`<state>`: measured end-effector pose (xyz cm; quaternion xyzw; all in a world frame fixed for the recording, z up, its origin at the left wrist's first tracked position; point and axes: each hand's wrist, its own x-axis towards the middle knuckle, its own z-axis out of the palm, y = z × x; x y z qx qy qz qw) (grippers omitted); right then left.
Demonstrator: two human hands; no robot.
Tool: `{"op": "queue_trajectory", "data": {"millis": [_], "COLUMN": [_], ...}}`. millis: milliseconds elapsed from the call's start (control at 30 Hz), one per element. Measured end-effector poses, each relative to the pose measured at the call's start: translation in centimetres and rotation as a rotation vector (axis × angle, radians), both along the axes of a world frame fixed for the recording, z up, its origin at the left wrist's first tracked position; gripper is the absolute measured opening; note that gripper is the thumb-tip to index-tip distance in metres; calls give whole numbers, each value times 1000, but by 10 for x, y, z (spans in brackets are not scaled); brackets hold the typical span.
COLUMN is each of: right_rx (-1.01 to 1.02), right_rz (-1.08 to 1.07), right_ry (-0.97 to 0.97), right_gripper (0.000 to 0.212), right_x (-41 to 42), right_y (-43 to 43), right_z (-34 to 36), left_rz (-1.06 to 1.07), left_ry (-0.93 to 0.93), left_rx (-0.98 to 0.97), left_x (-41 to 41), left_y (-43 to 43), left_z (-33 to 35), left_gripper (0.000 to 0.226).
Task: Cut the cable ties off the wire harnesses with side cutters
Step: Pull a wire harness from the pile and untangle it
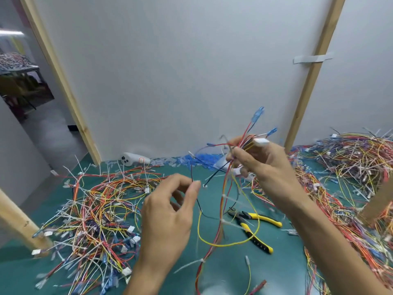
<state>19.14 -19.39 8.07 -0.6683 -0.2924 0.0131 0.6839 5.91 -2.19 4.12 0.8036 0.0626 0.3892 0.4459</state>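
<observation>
My right hand grips the top of a wire harness and holds it up above the green mat; red, yellow and black wires hang down from it, with blue terminals and a white connector sticking out above my fingers. White cable ties wrap the hanging bundle in several places. My left hand pinches a thin black wire of that harness between thumb and fingers. The yellow-handled side cutters lie on the mat below the harness, held by neither hand.
A tangled pile of harnesses lies on the green mat at the left, a larger pile at the right. Blue terminals and a white controller lie by the white wall. Wooden posts stand left and right.
</observation>
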Motion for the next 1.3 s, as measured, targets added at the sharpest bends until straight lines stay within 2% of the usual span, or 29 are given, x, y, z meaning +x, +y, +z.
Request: {"op": "queue_trajectory", "data": {"millis": [67,133,233,267,333,400,433,500,567,600,733,900,1000,1133,1300], "right_rx": [-13,-14,41,98,253,394,448,520,534,535,539,591,553,343,139], "right_rz": [118,201,118,69,-2,-40,-51,-54,-48,-44,-65,-48,-46,-73,-111], "right_ry": [126,185,128,137,222,319,356,397,403,405,379,353,323,310,289], "right_gripper": [35,41,21,14,10,14,16,16,12,11,14,14,16,10,6], "right_x": [-8,-14,-12,-7,4,16,22,31,35,36,43,55,60,66,73], "right_y": [8,18,26,25,16,6,2,0,1,1,-7,-18,-17,-13,-5], "right_z": [-6,-11,-13,-11,-3,5,8,11,11,11,13,23,27,24,14], "left_rz": [-29,-40,-67,-51,-11,-90,-186,-326,-312,-308,-361,-433,-442,-445,-436], "left_ry": [-4,55,68,53,57,207,335,543,593,593,601,737,693,558,489], "left_rx": [16,158,223,193,125,21,-50,-120,-106,-106,-192,-284,-446,-662,-731], "left_x": [8,19,28,28,25,23,23,25,28,29,33,37,44,60,90], "left_y": [-8,-16,-24,-25,-18,-10,-8,-12,-19,-21,-14,-4,-3,-3,18], "left_z": [4,5,-1,-7,-27,-47,-57,-77,-94,-99,-108,-115,-115,-108,-108], "left_gripper": [25,23,10,19,50,68,67,43,13,6,20,14,13,7,5]}}
